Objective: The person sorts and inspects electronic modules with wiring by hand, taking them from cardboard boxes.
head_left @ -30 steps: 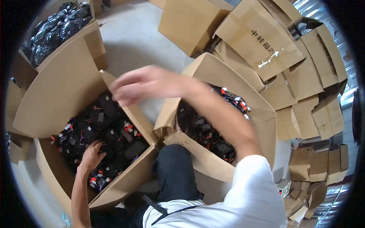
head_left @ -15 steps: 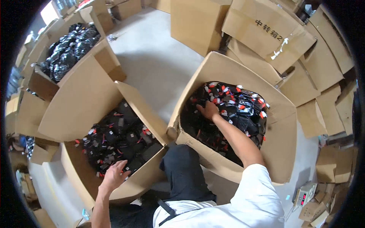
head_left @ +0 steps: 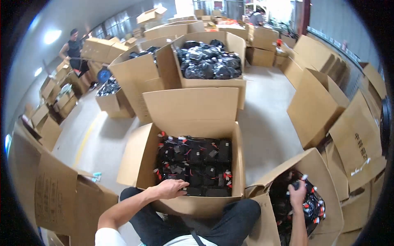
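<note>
Directly before me is an open cardboard box [head_left: 238,164] with rows of black blocks [head_left: 196,155], which look like battery packs, with thin wires and red and white connectors. My left hand [head_left: 171,189] rests over its near edge, fingers loosely stretched over the nearest blocks, holding nothing I can see. To the right, my right hand [head_left: 297,194] is inside a second box [head_left: 256,223], closed around a small black battery pack [head_left: 295,185]. A white connector [head_left: 304,177] sticks up by it. More packs with red and white connectors [head_left: 319,211] lie around that hand in black plastic.
Beyond the near box stand cartons [head_left: 213,83] filled with black plastic bags [head_left: 209,61]. Flattened and standing cardboard boxes [head_left: 316,108] line the right side. Another carton [head_left: 53,192] is close on my left. One person [head_left: 76,55] stands far left; another [head_left: 257,17] is at the back.
My view has swung up and to the right, so the boxes appear lower. My right hand has come up from among the packs with one in its grip. My left hand stays by the near box.
</note>
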`<state>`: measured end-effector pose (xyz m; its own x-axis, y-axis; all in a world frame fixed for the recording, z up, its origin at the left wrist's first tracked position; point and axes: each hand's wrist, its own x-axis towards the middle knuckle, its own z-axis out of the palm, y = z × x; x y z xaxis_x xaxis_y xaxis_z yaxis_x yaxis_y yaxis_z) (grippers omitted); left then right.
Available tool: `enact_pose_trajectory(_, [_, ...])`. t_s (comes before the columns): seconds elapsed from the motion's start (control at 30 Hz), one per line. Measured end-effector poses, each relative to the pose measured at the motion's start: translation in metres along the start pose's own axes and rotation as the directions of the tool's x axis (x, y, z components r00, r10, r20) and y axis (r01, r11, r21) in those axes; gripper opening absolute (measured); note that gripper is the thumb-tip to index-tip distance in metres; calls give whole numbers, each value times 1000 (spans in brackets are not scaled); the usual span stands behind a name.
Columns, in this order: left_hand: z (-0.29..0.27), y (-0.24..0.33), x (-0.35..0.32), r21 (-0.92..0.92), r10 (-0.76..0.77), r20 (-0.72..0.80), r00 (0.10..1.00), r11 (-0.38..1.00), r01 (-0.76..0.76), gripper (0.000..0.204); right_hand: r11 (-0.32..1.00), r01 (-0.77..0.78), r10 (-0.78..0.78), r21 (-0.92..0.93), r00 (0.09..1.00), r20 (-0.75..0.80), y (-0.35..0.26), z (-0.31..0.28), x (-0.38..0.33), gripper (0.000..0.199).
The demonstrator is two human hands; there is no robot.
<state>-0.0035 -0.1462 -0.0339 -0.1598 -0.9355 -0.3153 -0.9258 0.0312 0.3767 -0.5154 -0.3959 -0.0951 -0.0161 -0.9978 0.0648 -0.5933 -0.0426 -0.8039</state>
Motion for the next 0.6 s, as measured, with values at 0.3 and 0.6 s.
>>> enact_pose_trajectory(0.3, [5, 64, 83, -80, 306, -9, 952, 949, -306, 49, 958, 286, -270, -31, 855, -442, -156, -182, -26, 45])
enact_pose_trajectory(0.6, [-20, 86, 57, -113, 312, -175, 934, 936, -334, 40, 860, 392, -510, -327, 699, -502, -245, -229, -13, 37])
